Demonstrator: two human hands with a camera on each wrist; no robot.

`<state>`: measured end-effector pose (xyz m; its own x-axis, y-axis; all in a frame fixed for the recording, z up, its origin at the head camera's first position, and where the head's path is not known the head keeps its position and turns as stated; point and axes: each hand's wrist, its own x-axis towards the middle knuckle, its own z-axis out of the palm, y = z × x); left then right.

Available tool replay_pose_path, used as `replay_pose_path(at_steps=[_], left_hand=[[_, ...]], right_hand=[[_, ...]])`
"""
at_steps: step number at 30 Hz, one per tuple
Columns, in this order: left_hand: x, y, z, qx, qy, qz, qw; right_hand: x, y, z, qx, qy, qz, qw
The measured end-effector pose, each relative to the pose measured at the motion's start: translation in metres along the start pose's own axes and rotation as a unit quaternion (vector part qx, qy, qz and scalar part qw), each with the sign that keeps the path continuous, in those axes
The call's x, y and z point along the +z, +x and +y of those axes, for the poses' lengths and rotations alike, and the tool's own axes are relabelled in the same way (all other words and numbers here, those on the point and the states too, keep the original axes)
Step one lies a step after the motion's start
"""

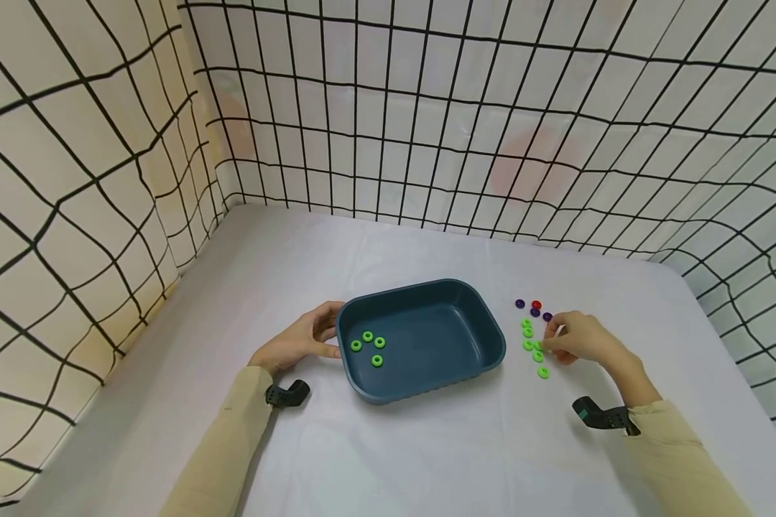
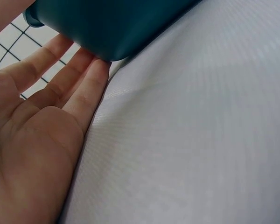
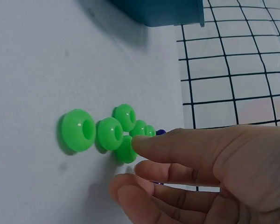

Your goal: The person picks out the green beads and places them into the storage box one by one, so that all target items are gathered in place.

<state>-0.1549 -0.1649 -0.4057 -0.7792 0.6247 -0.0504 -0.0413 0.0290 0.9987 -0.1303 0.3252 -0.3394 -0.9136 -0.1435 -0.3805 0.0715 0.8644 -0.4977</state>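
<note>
A dark blue-green plastic tray stands mid-table, with several green ring beads near its left end. My left hand is at that end; in the left wrist view its extended fingers touch the tray's outer wall. Right of the tray, my right hand hovers over a cluster of green ring beads. The right wrist view shows its thumb tip overlapping one green bead, with a gap between thumb and index finger.
Just beyond the green cluster lie three dark purple beads and a red bead. A white cloth covers the table. Black wire grid rises along the back and both sides. Each wrist wears a black strapped device.
</note>
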Motion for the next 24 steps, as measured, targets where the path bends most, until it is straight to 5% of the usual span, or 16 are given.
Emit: replay_pose_path(at_steps=[24], left_hand=[[0.001,0.0,0.0,0.001,-0.004,-0.001,1.0]], right_hand=[[0.01,0.002,-0.01,-0.016,0.016,0.002,0.9997]])
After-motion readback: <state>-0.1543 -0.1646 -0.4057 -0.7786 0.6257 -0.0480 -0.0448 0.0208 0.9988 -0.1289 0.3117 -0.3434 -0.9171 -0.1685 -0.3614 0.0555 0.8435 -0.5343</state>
